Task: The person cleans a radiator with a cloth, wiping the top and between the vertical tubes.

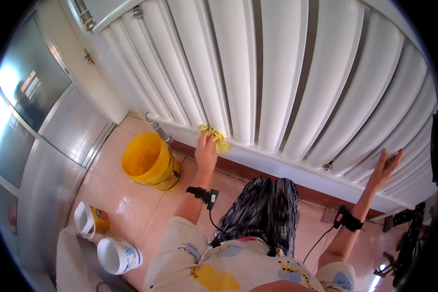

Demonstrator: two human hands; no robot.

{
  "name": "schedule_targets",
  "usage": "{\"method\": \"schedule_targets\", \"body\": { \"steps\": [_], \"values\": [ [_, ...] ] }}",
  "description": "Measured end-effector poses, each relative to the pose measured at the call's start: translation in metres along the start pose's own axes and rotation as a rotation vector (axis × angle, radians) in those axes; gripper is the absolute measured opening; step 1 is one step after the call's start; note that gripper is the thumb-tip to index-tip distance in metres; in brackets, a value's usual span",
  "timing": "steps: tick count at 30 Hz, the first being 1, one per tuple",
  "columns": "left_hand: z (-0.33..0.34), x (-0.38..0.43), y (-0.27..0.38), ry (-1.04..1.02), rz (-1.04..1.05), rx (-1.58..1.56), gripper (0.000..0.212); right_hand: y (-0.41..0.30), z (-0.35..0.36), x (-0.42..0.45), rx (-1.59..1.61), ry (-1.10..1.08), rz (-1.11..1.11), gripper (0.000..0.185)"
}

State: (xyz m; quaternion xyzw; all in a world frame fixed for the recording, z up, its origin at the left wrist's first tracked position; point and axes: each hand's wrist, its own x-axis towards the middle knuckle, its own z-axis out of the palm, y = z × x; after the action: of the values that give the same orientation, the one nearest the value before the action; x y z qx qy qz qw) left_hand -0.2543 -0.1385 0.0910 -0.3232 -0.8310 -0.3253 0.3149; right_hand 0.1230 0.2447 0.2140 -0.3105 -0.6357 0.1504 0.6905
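A tall white column radiator [281,73] fills the space before me. My left hand [206,153] grips a crumpled yellow cloth [222,144] against the radiator's lower rail, at the foot of one of the columns. Much of the cloth is tucked under my fingers. Further right, my right hand [383,169] is at the lower part of the columns, fingers extended and a little apart, with nothing held. Whether its fingertips touch the metal is hard to tell.
A yellow bucket [146,157] stands left of my left arm, by a radiator pipe [158,127]. A white bucket [119,255] and a cut-open plastic jug [91,219] are nearer, lower left. A metal-framed door [75,124] bounds the left. Dark objects [408,233] sit at right.
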Motion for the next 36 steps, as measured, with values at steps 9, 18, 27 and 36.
{"method": "schedule_targets", "body": {
  "steps": [9, 18, 27, 36],
  "values": [
    [-0.145, 0.203, 0.030, 0.597, 0.056, -0.235, 0.028, 0.009, -0.002, 0.003, 0.016, -0.022, 0.038, 0.063],
    [-0.158, 0.347, 0.050, 0.845, 0.369, -0.032, 0.030, 0.024, -0.010, 0.000, 0.012, -0.004, 0.047, 0.064],
    [-0.106, 0.250, -0.011, 0.714, 0.354, 0.099, 0.029, -0.007, 0.006, -0.003, 0.026, -0.027, 0.097, 0.071],
    [-0.017, 0.107, -0.035, 0.470, 0.141, 0.042, 0.032, -0.013, 0.003, -0.003, -0.037, 0.044, -0.002, 0.073]
  ]
}}
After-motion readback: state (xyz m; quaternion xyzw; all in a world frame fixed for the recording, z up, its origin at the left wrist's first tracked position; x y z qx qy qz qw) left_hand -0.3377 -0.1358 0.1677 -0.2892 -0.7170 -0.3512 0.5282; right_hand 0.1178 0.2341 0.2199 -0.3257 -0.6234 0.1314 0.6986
